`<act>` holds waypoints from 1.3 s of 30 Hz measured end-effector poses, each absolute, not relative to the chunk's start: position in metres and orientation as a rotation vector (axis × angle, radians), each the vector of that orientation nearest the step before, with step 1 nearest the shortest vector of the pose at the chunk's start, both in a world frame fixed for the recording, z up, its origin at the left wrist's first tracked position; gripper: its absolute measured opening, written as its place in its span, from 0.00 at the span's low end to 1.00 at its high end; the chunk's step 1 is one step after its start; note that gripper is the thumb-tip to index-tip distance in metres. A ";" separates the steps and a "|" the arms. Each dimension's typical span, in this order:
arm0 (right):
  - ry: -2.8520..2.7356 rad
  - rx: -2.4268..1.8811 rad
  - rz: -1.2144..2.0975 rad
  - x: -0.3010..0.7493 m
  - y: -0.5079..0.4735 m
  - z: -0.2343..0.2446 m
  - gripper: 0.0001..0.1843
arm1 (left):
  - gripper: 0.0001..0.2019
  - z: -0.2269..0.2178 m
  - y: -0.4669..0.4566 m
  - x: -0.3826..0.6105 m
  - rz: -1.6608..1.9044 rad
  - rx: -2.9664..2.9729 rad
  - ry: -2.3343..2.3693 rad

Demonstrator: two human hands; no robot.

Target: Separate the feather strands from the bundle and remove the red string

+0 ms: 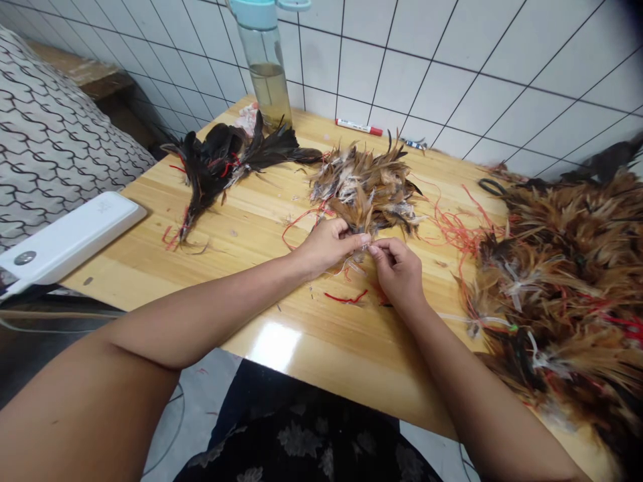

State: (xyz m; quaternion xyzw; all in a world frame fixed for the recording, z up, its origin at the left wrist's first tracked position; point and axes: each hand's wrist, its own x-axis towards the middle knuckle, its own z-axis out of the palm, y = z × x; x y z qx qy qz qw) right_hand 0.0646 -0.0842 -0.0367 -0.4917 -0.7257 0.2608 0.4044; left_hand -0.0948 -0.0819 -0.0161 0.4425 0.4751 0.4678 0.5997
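Observation:
Both hands meet at the middle of the wooden table [261, 221], just in front of a heap of brown feathers [366, 184]. My left hand [329, 244] is closed in a pinch on a small brown feather at the heap's near edge. My right hand [396, 268] is also closed in a pinch, its fingertips touching the left hand's, on something thin I cannot make out. Red thread [346, 298] lies loose on the wood under the hands.
A bundle of black feathers [226, 157] lies at the back left. A big pile of brown feathers [562, 288] covers the right side. A water bottle [266, 67] and red marker [359, 126] stand by the tiled wall. A white device [70, 237] overhangs the left edge.

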 end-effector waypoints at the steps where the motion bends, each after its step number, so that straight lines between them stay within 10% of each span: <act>1: -1.794 -1.244 0.709 0.065 -0.084 -0.036 0.07 | 0.14 -0.014 -0.082 -0.096 1.092 1.020 1.097; 25: -1.676 -0.985 1.504 0.076 -0.078 -0.020 0.16 | 0.11 -0.009 -0.080 -0.102 0.941 1.140 0.883; 39: -1.798 -0.959 1.397 0.075 -0.075 -0.031 0.21 | 0.10 -0.011 -0.081 -0.102 0.883 1.106 0.827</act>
